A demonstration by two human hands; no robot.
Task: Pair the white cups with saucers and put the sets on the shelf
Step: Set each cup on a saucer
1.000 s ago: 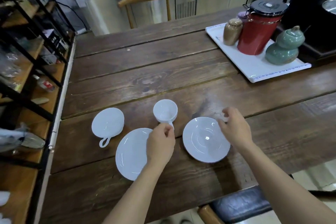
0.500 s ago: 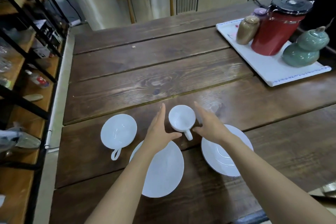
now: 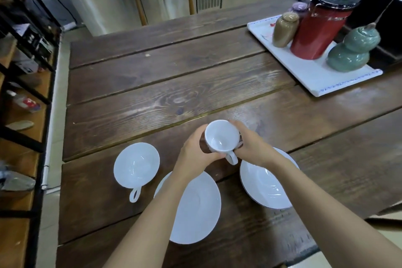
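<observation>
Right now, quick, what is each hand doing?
Left hand: closed around the left side of the white cup.
Right hand: closed around the same cup's right side.

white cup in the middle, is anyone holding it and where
Yes: the white cup is cupped by its sides between left hand and right hand; handle free.

I had both bare forearms stretched forward, converging on the cup (image 3: pixel 221 136). My left hand (image 3: pixel 195 153) curled round its left side, thumb near the handle; my right hand (image 3: pixel 252 144) cupped its right side, fingers wrapped behind it.
</observation>
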